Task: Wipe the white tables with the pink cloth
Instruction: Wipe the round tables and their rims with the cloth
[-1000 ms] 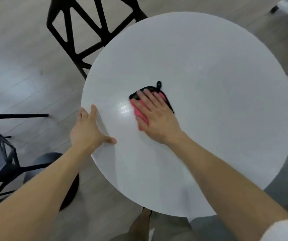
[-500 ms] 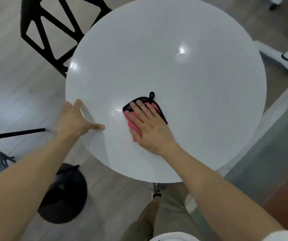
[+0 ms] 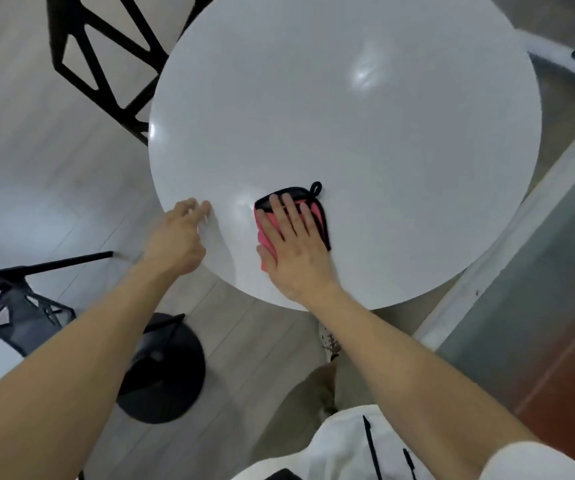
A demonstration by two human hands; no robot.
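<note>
Mid-wipe, the right hand [image 3: 293, 247] presses the pink cloth [image 3: 266, 227] onto the white desk [image 3: 348, 116] with fingers straight and apart, the left hand [image 3: 178, 240] touches the rim with fingers loosely apart, and most of the surface probably remains.

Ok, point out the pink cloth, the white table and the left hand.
pink cloth [image 3: 266, 232], head view, pink fabric beside the thumb.
white table [image 3: 348, 133], head view, bare top.
left hand [image 3: 178, 239], head view, back of the hand.
</note>
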